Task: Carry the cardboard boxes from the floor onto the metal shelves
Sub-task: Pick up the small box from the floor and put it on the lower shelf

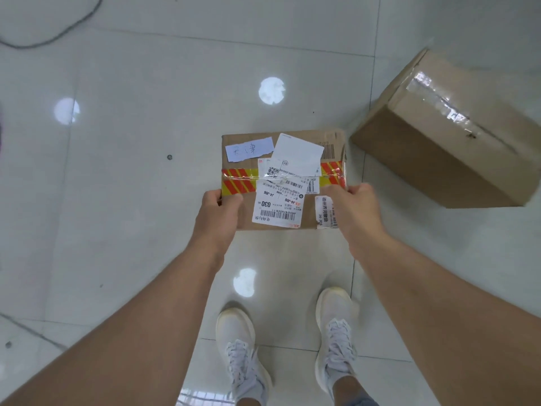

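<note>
One small cardboard box, label-covered, striped tape across its lid, long axis running hand to hand. Left hand clamps its left end, right hand its right end, each equally near; whether it has left the floor cannot be told. Beyond the right hand: larger taped box, resting on the tiles. Shelves out of sight. White shoes below the hands.

One view only — a head-worn wide-angle camera looking almost straight down past both forearms at the tiled floor, near enough that the white shoes show.
</note>
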`<state>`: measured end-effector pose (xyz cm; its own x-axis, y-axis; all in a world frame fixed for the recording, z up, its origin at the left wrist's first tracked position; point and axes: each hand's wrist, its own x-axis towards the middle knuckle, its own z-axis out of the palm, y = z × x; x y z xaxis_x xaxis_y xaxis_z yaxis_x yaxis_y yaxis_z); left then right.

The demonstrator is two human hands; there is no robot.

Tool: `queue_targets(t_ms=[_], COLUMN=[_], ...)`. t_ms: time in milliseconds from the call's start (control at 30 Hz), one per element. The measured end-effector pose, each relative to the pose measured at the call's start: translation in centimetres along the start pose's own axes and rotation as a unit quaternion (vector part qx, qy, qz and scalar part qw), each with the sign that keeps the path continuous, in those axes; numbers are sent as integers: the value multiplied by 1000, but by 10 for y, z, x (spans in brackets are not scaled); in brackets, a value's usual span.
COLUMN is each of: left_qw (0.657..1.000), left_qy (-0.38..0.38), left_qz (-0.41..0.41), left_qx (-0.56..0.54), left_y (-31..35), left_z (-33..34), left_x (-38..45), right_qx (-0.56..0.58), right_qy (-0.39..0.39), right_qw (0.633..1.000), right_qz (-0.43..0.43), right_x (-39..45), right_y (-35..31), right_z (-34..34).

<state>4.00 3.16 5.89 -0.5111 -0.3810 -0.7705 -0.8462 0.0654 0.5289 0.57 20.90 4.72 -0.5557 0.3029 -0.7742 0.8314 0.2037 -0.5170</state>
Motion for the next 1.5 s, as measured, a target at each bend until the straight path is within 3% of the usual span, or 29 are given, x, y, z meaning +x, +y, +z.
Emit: queue_targets(t_ms=[300,833,1500], left_qw=[993,958,910], left_qy=[37,-111,-220], left_qz=[106,257,340], left_qx=[36,59,89], left_y=[53,98,110], left_z=[-20,-49,67], left_x=[-98,-255,-467], right_qx=[72,164,248], right_qy=[25,135,248], right_qw=[994,971,929], right_qz=[-76,-106,-120], right_x=[-86,-239,-380], right_y=[-41,-24,59], right_z=[-59,-170,-379])
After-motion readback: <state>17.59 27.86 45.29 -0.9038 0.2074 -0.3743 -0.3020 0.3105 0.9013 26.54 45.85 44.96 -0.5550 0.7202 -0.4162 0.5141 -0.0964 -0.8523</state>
